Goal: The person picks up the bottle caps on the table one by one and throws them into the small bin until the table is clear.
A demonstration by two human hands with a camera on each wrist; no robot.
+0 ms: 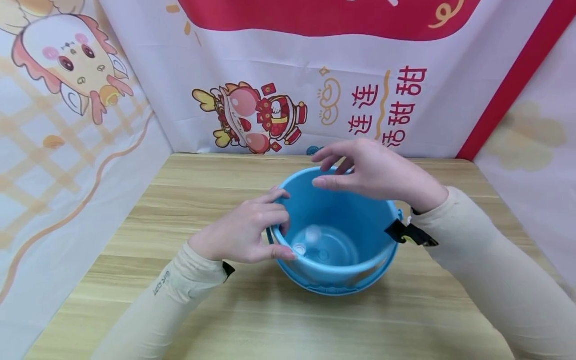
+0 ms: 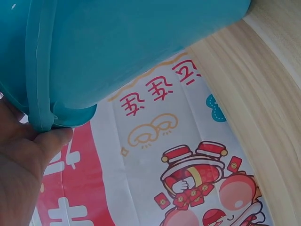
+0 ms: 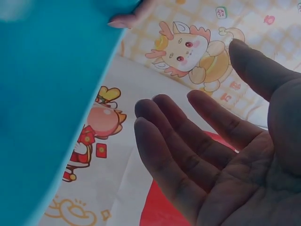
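A light blue plastic bucket [image 1: 339, 270] stands upright on the table, its mouth facing me and its handle [image 1: 333, 291] hanging down along the near side. My left hand [image 1: 247, 225] grips the bucket's left rim, fingers over the inside and thumb outside; the left wrist view shows the thumb beside the handle joint [image 2: 44, 120]. Over the far right part of the bucket's mouth hovers my right hand [image 1: 373, 167], palm down, fingers loosely bent and nothing in them. Inside the bucket, a small clear round piece [image 1: 299, 249] and a blurred whitish spot [image 1: 313, 234] show.
The wood-grain table [image 1: 216, 315] reaches to a printed white and red cloth [image 1: 279, 60] behind the bucket. Patterned cloth panels also rise at the left [image 1: 67, 150] and right [image 1: 531, 100]. Black straps sit at both wrists.
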